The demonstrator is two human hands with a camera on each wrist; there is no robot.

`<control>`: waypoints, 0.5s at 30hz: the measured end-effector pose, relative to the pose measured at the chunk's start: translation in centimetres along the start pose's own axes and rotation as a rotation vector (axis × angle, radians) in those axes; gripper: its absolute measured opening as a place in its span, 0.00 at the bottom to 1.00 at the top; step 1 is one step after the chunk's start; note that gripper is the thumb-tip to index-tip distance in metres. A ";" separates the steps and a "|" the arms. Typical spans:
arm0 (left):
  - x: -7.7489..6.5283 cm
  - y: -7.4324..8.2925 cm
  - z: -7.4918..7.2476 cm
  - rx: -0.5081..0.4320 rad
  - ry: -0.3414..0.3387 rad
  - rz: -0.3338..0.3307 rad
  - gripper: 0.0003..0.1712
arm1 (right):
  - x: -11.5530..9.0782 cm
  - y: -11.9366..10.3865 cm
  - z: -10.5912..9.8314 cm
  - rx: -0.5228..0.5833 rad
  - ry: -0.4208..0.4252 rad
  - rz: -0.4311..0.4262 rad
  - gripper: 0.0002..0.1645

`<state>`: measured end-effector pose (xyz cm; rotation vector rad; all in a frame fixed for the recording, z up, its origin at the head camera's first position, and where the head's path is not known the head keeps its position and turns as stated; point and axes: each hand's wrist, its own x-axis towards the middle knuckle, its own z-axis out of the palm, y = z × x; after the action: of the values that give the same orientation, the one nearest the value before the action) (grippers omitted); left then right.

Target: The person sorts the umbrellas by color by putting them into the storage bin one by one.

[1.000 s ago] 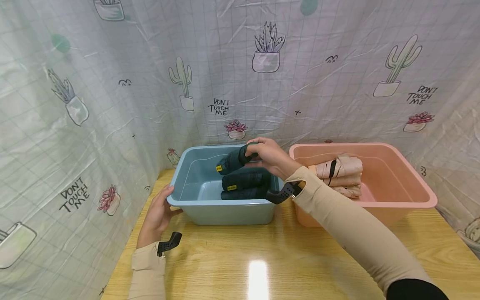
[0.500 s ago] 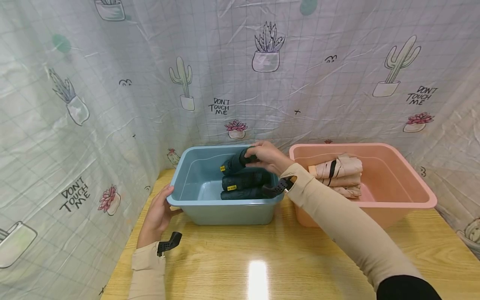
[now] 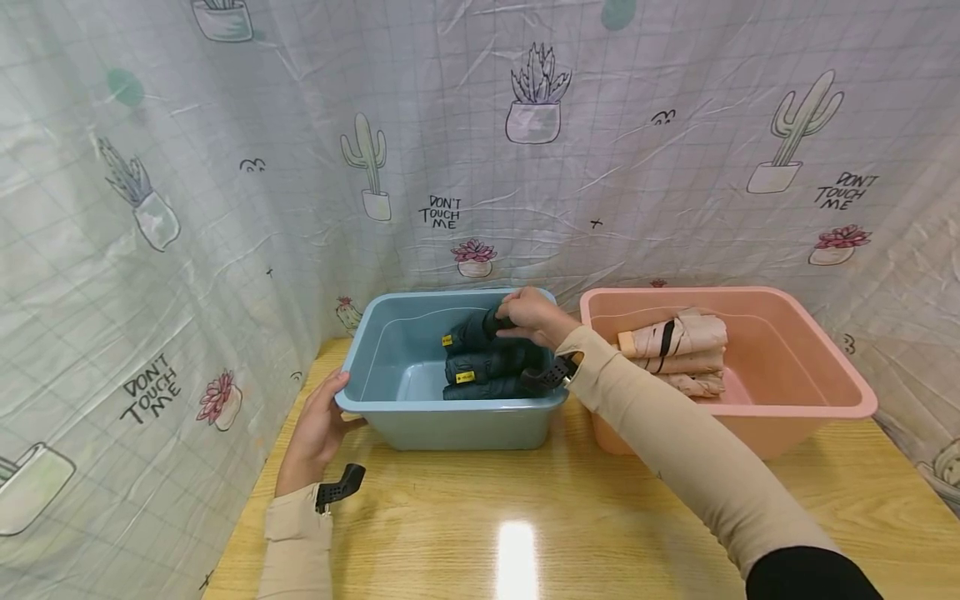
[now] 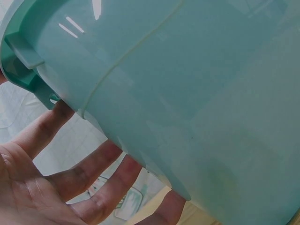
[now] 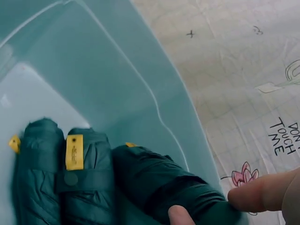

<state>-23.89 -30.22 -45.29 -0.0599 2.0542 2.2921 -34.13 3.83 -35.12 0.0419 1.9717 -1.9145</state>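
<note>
My right hand (image 3: 536,317) holds the end of a dark green folded umbrella (image 3: 471,332) low inside the blue bin (image 3: 450,406). In the right wrist view the thumb and a finger are on this umbrella (image 5: 164,180), which slants along the bin's far wall. Two more dark green umbrellas lie beside it, one with a yellow tag and a snap strap (image 5: 89,197), the other (image 5: 40,178) nearer the front wall. My left hand (image 3: 313,429) grips the bin's left front corner, thumb over the rim; its fingers touch the outer wall (image 4: 187,93).
A pink bin (image 3: 795,410) stands to the right, holding several folded pale pink umbrellas (image 3: 678,337) with black bands. Both bins sit on a wooden table (image 3: 420,517). A cactus-print curtain (image 3: 637,208) hangs right behind them.
My right hand has lowered the umbrella into the blue bin, shifting slightly right, so it now lies alongside the other two. The left hand has stayed at the bin's corner.
</note>
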 end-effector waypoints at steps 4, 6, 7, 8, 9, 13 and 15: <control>0.0 0.0 0.0 0.007 0.006 -0.005 0.35 | -0.2 0.0 0.0 -0.076 -0.002 0.013 0.23; 0.0 0.0 0.1 0.009 0.010 -0.008 0.35 | -0.4 0.0 -0.1 -0.122 -0.006 0.028 0.23; 0.0 0.0 0.1 0.010 0.011 -0.009 0.35 | -0.5 -0.1 -0.1 -0.148 -0.007 0.034 0.23; 0.0 0.0 0.1 0.010 0.012 -0.010 0.35 | -0.6 -0.1 -0.1 -0.175 -0.007 0.040 0.21; 0.0 0.0 0.1 0.010 0.013 -0.011 0.35 | -0.7 -0.2 -0.1 -0.209 -0.006 0.042 0.19; 0.0 0.0 0.0 0.010 0.008 -0.008 0.34 | -1.2 -0.4 -0.3 -0.322 -0.009 0.035 0.12; 0.0 0.0 0.0 0.010 0.005 -0.004 0.34 | -1.6 -0.5 -0.5 -0.364 -0.014 0.030 0.25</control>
<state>-23.93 -30.19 -45.32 -0.0691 2.0659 2.2808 -32.95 4.66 -34.14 -0.0410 2.2625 -1.5063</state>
